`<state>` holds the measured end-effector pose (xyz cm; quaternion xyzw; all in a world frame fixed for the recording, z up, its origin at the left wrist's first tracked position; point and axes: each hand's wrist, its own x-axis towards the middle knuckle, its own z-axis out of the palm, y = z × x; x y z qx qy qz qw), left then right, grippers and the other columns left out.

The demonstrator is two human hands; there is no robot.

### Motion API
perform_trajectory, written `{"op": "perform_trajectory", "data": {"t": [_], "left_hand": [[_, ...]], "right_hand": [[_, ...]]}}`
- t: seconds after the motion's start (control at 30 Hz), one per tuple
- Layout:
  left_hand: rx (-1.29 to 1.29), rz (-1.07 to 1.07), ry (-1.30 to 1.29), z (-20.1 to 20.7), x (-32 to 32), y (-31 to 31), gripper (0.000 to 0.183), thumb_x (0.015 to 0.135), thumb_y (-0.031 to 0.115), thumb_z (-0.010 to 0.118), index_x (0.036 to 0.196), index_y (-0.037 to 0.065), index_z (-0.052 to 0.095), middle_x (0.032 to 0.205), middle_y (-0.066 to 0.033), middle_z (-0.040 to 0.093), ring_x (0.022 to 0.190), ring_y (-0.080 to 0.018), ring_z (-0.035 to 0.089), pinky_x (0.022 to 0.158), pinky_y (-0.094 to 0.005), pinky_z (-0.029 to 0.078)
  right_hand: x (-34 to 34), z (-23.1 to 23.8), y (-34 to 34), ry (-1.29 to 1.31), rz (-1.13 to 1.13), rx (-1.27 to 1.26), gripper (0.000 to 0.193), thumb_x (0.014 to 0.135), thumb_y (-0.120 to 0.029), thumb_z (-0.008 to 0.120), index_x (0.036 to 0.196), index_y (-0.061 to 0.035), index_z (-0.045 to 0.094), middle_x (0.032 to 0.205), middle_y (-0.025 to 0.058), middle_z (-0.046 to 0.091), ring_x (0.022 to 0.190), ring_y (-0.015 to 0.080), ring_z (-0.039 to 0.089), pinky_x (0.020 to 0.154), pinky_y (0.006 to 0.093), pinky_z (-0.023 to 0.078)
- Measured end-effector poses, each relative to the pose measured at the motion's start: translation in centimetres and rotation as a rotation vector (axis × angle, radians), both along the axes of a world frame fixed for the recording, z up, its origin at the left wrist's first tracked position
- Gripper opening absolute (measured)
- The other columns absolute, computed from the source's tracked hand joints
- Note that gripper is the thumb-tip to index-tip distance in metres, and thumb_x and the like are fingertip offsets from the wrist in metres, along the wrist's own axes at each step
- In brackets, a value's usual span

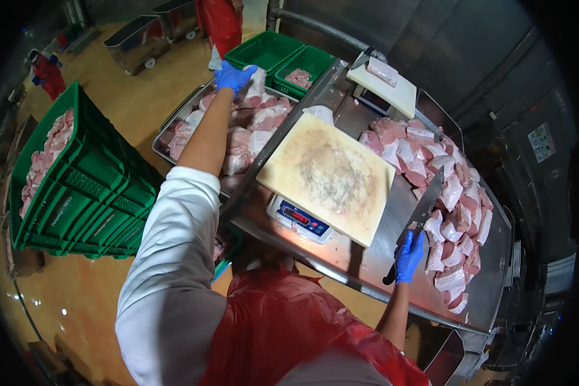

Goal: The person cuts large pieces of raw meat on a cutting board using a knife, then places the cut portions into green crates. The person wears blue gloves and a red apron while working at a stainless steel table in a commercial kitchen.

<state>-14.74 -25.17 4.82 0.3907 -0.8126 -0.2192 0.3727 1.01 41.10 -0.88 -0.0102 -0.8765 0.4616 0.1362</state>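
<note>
My left hand [233, 78], in a blue glove, reaches out to the far left with its fingers on a pale, fat-covered piece of meat [256, 85]. That piece is over a metal bin [163, 153] holding many pink cuts of raw meat [239, 143]. In my right hand [408, 258], also blue-gloved, is the handle of a long knife [429, 199], its blade pointing away over the metal table. Between my hands, a stained white cutting board [321, 174] lies on a digital scale [299, 220] with a lit red display.
A large pile of raw meat pieces [453, 212] covers the table's [367, 283] right side. Behind it stands another scale with a white board [399, 96]. Stacked green crates [103, 186] with meat are at left; more green crates [264, 51] stand beyond the bin. Co-workers in red aprons [220, 26] stand farther off.
</note>
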Motion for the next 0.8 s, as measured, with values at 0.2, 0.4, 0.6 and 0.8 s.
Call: {"op": "perform_trajectory", "data": {"t": [0.2, 0.4, 0.6, 0.8], "left_hand": [[-0.292, -1.016, 0.07, -0.9, -2.4, 17.8, 0.028, 0.078, 0.025, 0.078, 0.096, 0.004, 0.074, 0.093, -0.0156, 0.072, 0.092, -0.0305, 0.069, 0.082, -0.0442, 0.053], [-0.112, -1.447, -0.113, 0.0, 0.6, 33.9, 0.048, 0.083, 0.034, 0.077, 0.121, 0.006, 0.066, 0.135, -0.0269, 0.054, 0.127, -0.0437, 0.052, 0.107, -0.0442, 0.043], [-0.302, -1.512, -0.332, -1.9, -7.6, 45.9, 0.053, 0.083, 0.039, 0.072, 0.123, 0.004, 0.065, 0.122, -0.0247, 0.064, 0.116, -0.0401, 0.06, 0.1, -0.0458, 0.048], [-0.284, -1.632, -0.459, -8.7, -16.7, 63.7, 0.065, 0.083, 0.037, 0.068, 0.131, -0.004, 0.056, 0.128, -0.0313, 0.06, 0.119, -0.045, 0.059, 0.102, -0.0485, 0.048]], "right_hand": [[5.3, -2.1, -3.5, -0.109, -0.057, -0.247, 0.025, 0.105, -0.024, 0.055, 0.115, -0.001, 0.059, 0.071, 0.0026, 0.057, 0.049, 0.0074, 0.047, 0.042, 0.0271, 0.037], [9.5, -4.1, 4.0, -0.151, -0.227, -0.071, 0.023, 0.104, -0.02, 0.057, 0.112, 0.0011, 0.061, 0.072, 0.0041, 0.056, 0.064, 0.0121, 0.049, 0.056, 0.0329, 0.043], [10.1, -5.3, 11.4, -0.043, -0.432, -0.005, 0.021, 0.103, -0.02, 0.057, 0.107, 0.0016, 0.058, 0.078, 0.0212, 0.064, 0.063, 0.0314, 0.058, 0.06, 0.0414, 0.047], [12.6, -9.7, 18.5, -0.108, -0.549, -0.058, 0.02, 0.103, -0.018, 0.057, 0.103, 0.0025, 0.057, 0.084, 0.0296, 0.064, 0.074, 0.0485, 0.063, 0.058, 0.0443, 0.047]]}}
